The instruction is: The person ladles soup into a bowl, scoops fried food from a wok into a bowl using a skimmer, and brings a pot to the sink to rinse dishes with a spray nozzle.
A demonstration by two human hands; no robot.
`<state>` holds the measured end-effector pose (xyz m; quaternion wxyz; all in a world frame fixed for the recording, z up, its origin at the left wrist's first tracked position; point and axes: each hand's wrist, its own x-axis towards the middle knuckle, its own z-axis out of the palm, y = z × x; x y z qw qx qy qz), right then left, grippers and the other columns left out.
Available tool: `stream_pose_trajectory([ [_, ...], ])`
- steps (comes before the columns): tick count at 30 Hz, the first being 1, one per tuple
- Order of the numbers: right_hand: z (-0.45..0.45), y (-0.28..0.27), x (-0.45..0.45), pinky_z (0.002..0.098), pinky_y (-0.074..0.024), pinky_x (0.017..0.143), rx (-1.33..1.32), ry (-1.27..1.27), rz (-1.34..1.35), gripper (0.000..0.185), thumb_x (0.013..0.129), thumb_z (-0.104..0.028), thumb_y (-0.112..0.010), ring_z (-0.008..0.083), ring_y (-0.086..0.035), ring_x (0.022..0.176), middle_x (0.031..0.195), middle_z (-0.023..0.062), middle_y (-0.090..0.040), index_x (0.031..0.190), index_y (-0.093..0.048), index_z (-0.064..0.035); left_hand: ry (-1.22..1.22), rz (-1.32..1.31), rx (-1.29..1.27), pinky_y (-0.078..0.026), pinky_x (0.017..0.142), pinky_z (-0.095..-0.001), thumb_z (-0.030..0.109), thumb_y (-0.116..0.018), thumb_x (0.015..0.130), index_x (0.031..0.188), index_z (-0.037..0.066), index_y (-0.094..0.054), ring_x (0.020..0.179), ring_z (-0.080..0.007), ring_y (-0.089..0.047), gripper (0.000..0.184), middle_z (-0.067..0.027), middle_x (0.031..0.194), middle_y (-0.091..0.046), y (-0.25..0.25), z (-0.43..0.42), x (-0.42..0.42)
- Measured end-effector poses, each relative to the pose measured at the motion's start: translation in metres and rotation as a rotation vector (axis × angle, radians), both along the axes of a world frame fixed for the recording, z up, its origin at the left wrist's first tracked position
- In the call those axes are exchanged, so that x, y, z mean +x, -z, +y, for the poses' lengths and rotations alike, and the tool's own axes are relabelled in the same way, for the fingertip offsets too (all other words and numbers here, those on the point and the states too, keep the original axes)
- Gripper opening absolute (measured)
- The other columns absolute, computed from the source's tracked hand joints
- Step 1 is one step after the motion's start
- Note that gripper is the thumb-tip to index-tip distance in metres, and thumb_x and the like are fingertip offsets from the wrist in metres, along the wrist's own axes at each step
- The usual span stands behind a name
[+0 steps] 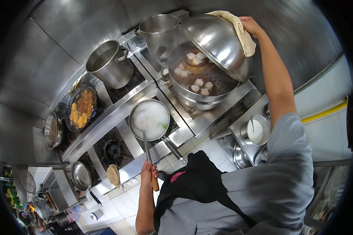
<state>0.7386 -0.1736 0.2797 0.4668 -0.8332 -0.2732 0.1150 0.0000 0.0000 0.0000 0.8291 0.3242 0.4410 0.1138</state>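
Observation:
My left hand is closed round the wooden grip of a long metal cooking utensil. Its head dips into white foamy liquid in a frying pan on the stove, so its shape is hidden. A bit of green floats at the pan's right side. With my right hand I grip a folded cream cloth against the edge of a big domed lid. The lid is tilted up over a wide steamer. Inside, small round baskets hold several white dumplings on a perforated tray.
Tall steel pots stand behind the pan. Fried food fills an oval tray at the left. A bare burner, a crumpled cloth and a skillet are nearby. White liquid sits in a pot on the right.

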Motion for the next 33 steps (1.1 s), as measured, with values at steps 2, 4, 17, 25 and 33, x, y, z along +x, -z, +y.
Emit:
stream_pose_trajectory([
  [2,0.012,0.006,0.000,0.0265,-0.0511,0.075,0.001,-0.037,-0.057,0.028,0.092,-0.028,-0.063,0.0094,-0.064,0.080,0.090,0.0020,-0.071,0.108,-0.073,-0.0077,-0.202,-0.152,-0.349,-0.039,0.038,-0.0209,0.028,-0.054,0.101,0.101,0.015,-0.046,0.048,-0.0074,-0.042,0.015,-0.0017,0.071,-0.048,-0.005,0.009,-0.002],
  [4,0.005,0.011,-0.008,0.0270,-0.0510,0.074,-0.081,-0.028,-0.160,0.028,0.091,-0.028,-0.063,0.0096,-0.063,0.080,0.088,0.0019,-0.070,0.106,-0.073,-0.0066,-0.196,-0.151,-0.390,-0.038,0.038,-0.0203,0.028,-0.053,0.102,0.098,0.015,-0.045,0.048,-0.0071,-0.042,0.015,-0.0014,0.071,-0.047,-0.009,-0.013,-0.005],
  [17,0.088,0.053,-0.172,0.0428,-0.0492,0.092,-0.231,0.191,-0.866,0.048,0.083,-0.038,-0.069,0.0319,-0.063,0.108,0.112,0.0125,-0.066,0.124,-0.064,-0.0126,0.329,0.572,0.716,-0.051,0.050,-0.0370,0.020,-0.049,0.099,0.150,0.006,-0.031,0.054,-0.0234,-0.060,0.056,-0.0121,0.071,-0.060,-0.064,-0.004,-0.024],
  [25,0.048,0.349,-0.464,0.0350,-0.0500,0.063,-0.351,-0.515,0.367,0.043,0.082,-0.043,-0.072,0.0181,-0.061,0.070,0.078,0.0099,-0.065,0.098,-0.064,-0.0034,0.469,0.715,1.362,-0.051,0.068,-0.0528,0.021,-0.054,0.096,0.147,0.005,-0.034,0.077,-0.0459,-0.065,0.057,-0.0284,0.086,-0.066,0.036,0.032,0.013],
  [33,0.051,0.397,-0.530,0.0280,-0.0416,0.043,-0.133,-0.240,1.498,0.022,0.090,-0.028,-0.069,0.0130,-0.052,0.052,0.066,0.0004,-0.055,0.086,-0.058,-0.0091,0.712,0.760,1.473,-0.054,0.064,-0.0487,0.018,-0.059,0.091,0.148,0.013,-0.034,0.071,-0.0377,-0.066,0.063,-0.0177,0.089,-0.065,0.018,0.008,0.008],
])
